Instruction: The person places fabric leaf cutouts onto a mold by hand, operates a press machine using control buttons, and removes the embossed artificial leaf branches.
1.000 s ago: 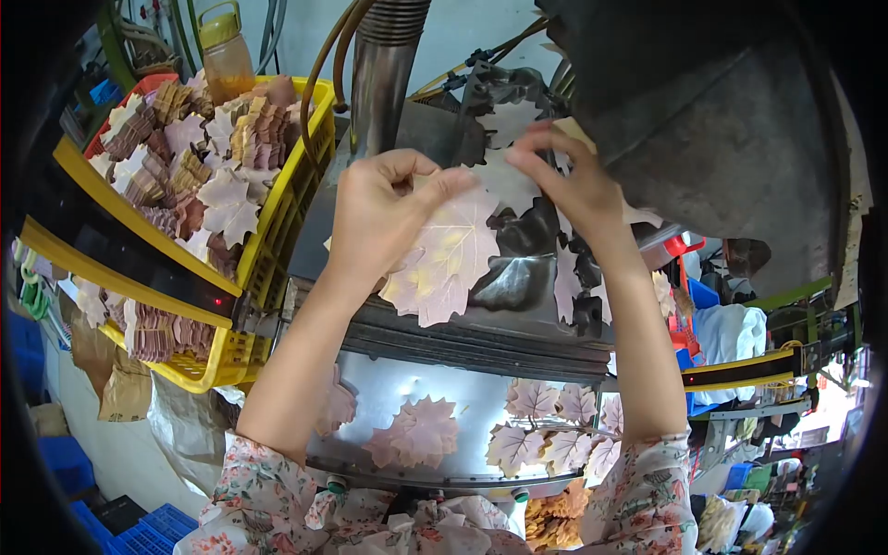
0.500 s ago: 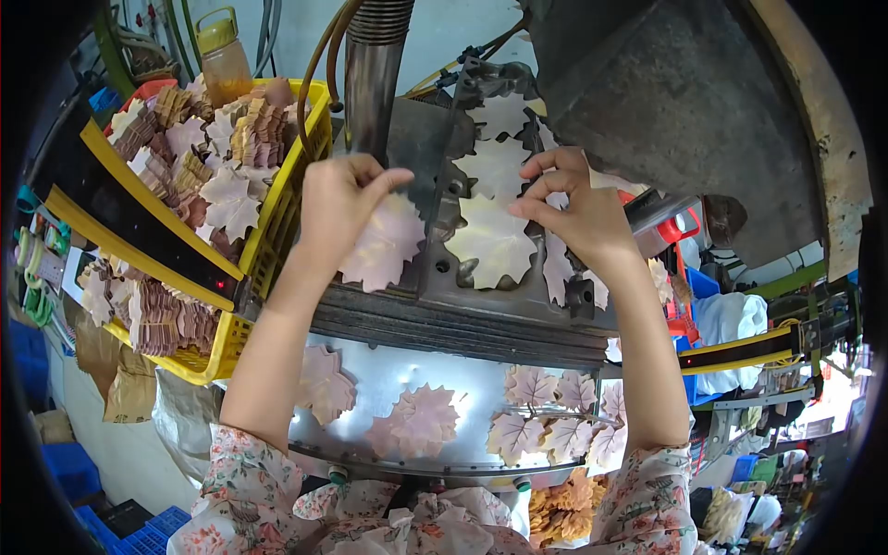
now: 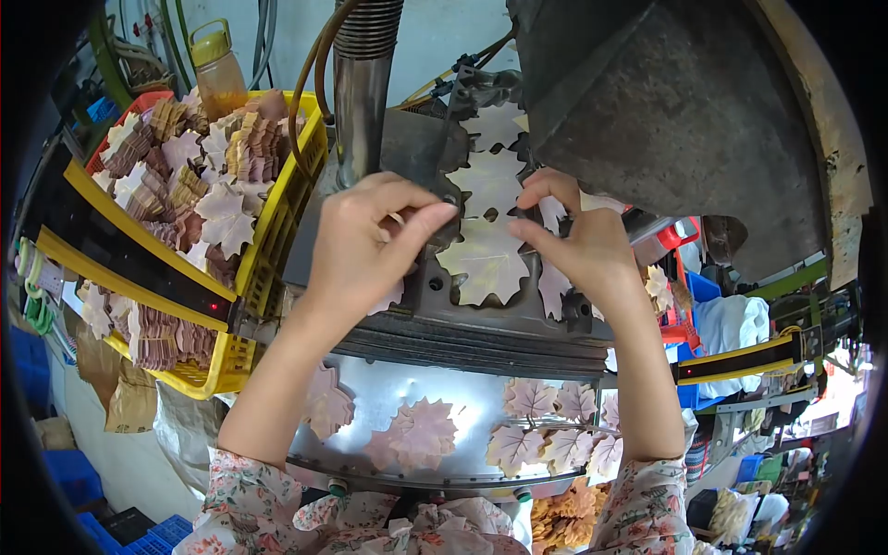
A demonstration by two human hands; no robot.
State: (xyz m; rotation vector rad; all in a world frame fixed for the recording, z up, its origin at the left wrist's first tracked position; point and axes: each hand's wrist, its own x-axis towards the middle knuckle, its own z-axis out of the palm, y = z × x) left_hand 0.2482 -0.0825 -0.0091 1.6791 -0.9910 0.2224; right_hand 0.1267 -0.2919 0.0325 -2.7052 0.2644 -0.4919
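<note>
A leaf row [image 3: 487,185] runs forward between left hand [image 3: 365,236], fingertips together, and the nearer right hand [image 3: 590,236], thumb and finger apart.

Pink leaf cutout [image 3: 389,298] mostly hidden behind left hand [image 3: 368,242]; metal column [image 3: 363,106] cut by top edge; floral shirt [image 3: 252,499] by bottom edge.

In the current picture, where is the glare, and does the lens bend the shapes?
Head view: white glare on the front metal panel; head view: yes, apparently strong fisheye, since the panel's lower edge bows and the image corners go black.
</note>
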